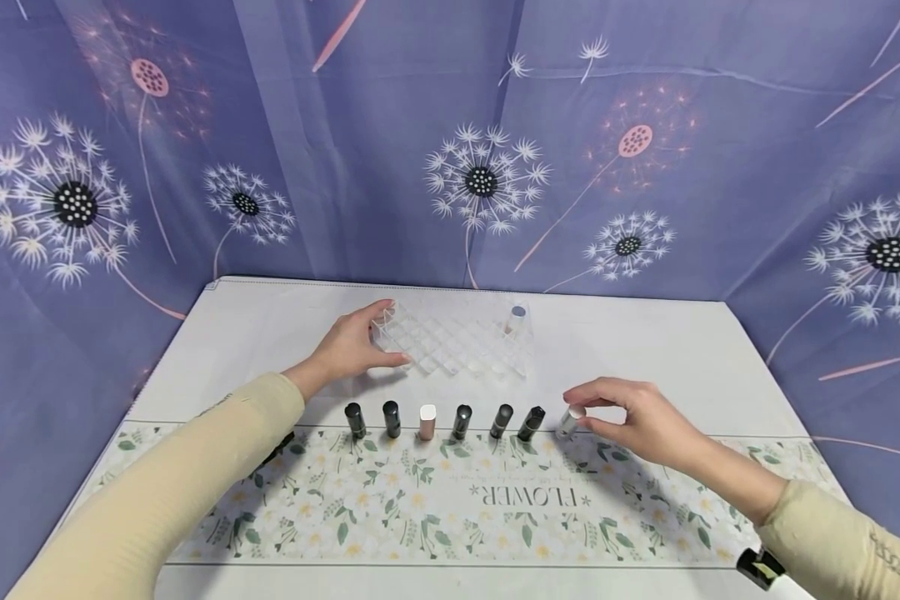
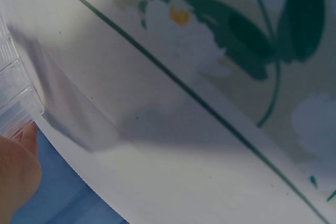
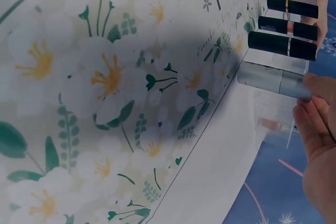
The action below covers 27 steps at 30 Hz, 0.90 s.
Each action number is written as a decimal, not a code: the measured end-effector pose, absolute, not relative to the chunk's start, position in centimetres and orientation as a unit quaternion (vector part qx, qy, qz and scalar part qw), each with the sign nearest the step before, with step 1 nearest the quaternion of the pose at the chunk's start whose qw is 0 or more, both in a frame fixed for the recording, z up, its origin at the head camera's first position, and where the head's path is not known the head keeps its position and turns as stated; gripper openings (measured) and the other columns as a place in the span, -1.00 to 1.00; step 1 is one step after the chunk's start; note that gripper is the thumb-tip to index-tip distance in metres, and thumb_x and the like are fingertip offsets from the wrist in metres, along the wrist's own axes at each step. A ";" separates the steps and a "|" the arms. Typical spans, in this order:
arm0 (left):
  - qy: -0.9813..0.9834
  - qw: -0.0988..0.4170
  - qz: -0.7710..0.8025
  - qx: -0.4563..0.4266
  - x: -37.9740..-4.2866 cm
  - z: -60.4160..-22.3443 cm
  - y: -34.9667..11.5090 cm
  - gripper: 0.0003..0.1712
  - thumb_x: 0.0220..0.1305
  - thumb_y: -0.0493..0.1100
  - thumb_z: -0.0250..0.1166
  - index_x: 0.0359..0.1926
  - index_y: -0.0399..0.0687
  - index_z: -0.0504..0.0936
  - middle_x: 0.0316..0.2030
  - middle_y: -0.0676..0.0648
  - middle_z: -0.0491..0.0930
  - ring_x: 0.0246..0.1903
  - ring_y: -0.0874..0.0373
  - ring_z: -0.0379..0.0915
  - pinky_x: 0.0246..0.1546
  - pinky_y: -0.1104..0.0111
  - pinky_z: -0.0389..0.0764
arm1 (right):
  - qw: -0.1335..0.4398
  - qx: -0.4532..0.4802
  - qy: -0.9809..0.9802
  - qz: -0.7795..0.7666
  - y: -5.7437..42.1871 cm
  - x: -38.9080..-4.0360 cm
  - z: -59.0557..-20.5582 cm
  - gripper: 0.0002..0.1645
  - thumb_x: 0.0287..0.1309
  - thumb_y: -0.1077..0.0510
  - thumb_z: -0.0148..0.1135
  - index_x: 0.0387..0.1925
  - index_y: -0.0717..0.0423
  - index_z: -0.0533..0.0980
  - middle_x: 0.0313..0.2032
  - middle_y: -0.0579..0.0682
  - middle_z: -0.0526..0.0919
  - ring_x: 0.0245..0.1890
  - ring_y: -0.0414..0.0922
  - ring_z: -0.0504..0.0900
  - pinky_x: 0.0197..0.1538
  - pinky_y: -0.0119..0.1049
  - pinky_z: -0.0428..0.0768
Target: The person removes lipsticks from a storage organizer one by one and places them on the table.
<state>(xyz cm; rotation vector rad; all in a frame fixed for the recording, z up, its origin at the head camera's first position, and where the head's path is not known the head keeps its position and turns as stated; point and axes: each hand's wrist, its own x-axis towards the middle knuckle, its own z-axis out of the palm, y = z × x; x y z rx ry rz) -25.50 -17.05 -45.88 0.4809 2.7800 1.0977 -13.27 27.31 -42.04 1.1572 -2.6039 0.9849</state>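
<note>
A clear lipstick organizer (image 1: 457, 342) with diagonal dividers stands at the back of the table. My left hand (image 1: 352, 342) grips its left end, thumb in front and fingers behind; in the left wrist view only part of that hand (image 2: 18, 169) shows. One lipstick with a silvery-blue top (image 1: 518, 313) stands in the organizer's back right part. My right hand (image 1: 645, 417) pinches the cap of a silver lipstick (image 3: 268, 80) between thumb and fingers, at the right end of a row. Beside it in the row stands a black lipstick (image 1: 531, 423).
Further along the row are several black lipsticks (image 1: 392, 419) and a rose-gold one with a white top (image 1: 427, 422). They stand along the back edge of a floral mat (image 1: 390, 517) on the white table (image 1: 630, 333). A purple dandelion curtain (image 1: 360, 167) hangs behind.
</note>
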 end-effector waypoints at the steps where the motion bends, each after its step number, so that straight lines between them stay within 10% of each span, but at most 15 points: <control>1: 0.917 0.058 0.362 0.158 -25.5 -45.9 -17.0 0.31 0.03 0.20 0.71 0.68 -0.01 0.20 0.41 -0.22 0.53 0.08 -0.12 0.60 0.17 -0.02 0.62 | 0.064 0.384 -0.861 0.327 27.3 -13.3 -42.1 -0.35 0.05 0.52 0.54 0.15 -0.02 0.69 -0.01 -0.03 0.81 -0.06 -0.10 0.83 0.12 -0.52 0.66; 27: 0.917 0.059 0.363 0.154 -25.4 -45.6 -16.9 0.31 0.04 0.18 0.71 0.68 -0.02 0.20 0.42 -0.24 0.51 0.10 -0.13 0.59 0.21 -0.04 0.60 | 0.061 0.377 -0.873 0.305 27.8 -13.3 -42.2 -0.31 0.00 0.38 0.65 0.20 0.01 0.66 0.07 -0.04 0.79 0.02 -0.08 0.79 0.15 -0.44 0.67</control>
